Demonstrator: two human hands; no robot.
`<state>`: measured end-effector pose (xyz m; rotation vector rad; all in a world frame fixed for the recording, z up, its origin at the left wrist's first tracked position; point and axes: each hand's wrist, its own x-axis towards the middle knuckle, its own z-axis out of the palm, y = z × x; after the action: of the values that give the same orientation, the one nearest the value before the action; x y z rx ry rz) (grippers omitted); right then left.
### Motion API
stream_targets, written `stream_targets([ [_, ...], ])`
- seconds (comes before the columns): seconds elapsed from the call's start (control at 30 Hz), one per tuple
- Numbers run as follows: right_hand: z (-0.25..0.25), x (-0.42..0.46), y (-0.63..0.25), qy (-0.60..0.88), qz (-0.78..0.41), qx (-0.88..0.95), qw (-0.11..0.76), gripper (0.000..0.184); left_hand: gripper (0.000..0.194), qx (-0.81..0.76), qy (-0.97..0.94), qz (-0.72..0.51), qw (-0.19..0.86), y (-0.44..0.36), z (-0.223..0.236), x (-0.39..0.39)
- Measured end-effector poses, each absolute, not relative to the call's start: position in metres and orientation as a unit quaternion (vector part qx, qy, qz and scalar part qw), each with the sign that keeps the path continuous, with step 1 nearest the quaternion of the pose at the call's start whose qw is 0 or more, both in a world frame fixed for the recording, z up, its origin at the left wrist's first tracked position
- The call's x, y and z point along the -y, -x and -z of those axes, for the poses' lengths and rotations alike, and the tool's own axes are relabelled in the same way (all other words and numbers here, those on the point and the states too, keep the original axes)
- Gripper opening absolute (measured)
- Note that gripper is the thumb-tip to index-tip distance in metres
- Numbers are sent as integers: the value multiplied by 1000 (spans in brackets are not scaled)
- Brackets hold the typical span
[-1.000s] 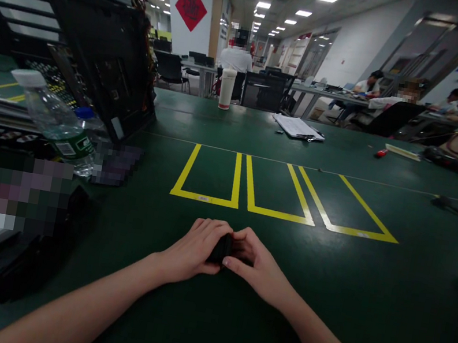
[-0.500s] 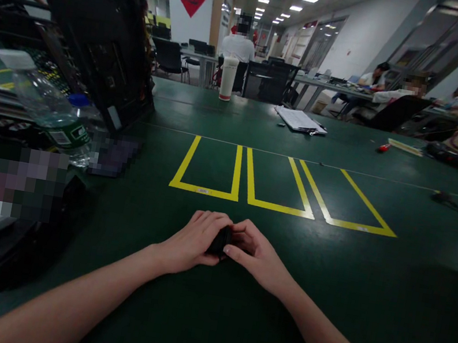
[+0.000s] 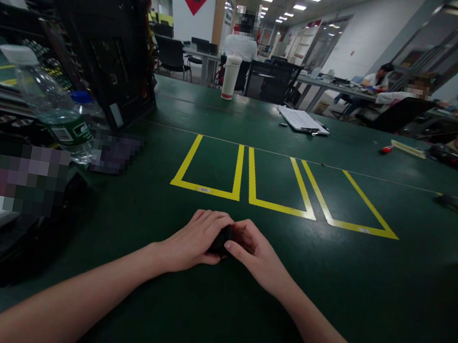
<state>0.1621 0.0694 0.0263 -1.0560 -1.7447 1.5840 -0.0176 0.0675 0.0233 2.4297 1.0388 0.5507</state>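
Near the middle of the green table, a small dark object (image 3: 220,241) is held between my two hands; most of it is covered, and its kind does not show. My left hand (image 3: 198,238) wraps over it from the left, fingers on top and thumb on the near side. From the right, my right hand (image 3: 254,252) pinches its edge with curled fingers and thumb. Both hands rest low, close to the table surface. Just beyond them, yellow tape (image 3: 203,189) marks out three open-backed boxes on the table.
Plastic bottles (image 3: 67,127) stand at left beside a black metal frame (image 3: 110,40). A black sheet-like item (image 3: 30,243) lies near left. Further back are a white cup (image 3: 230,78), a clipboard (image 3: 303,120) and a red item (image 3: 386,149). People sit at desks beyond.
The hands keep the same grip on the dark object, almost unmoved. The background has shifted slightly to the right as the head view turned a little.
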Motion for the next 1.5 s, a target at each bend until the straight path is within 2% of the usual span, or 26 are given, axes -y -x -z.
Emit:
stream_targets([
  [0.17, -26, -69, -165, 361, -602, 654, 282, 24, 52, -368, -882, -185, 229, 19, -32, -66],
  [0.3, -21, -68, -161, 380, -593, 644, 298, 16, 51, -375, -879, -200, 218, 18, -28, -66],
  [0.47, -20, -67, -158, 414, -575, 646, 285, 22, 52, -371, -880, -201, 221, 19, -27, -66],
  [0.6, -24, -65, -161, 384, -578, 670, 265, 22, 55, -369, -881, -202, 219, 20, -31, -64],
  [0.77, -22, -62, -161, 366, -562, 681, 293, 28, 57, -362, -886, -196, 213, 20, -35, -63],
  [0.93, -21, -64, -159, 382, -576, 656, 303, 14, 57, -361, -886, -194, 217, 21, -36, -64],
  [1.17, -25, -67, -162, 385, -579, 658, 288, 20, 58, -373, -876, -192, 236, 20, -34, -66],
  [1.3, -24, -66, -164, 362, -552, 682, 316, 23, 58, -371, -879, -186, 234, 19, -37, -65],
  [1.43, -23, -66, -161, 372, -567, 658, 327, 15, 57, -372, -880, -183, 230, 18, -39, -65],
  [1.5, -24, -66, -159, 393, -574, 642, 323, 17, 56, -373, -880, -185, 228, 18, -39, -65],
])
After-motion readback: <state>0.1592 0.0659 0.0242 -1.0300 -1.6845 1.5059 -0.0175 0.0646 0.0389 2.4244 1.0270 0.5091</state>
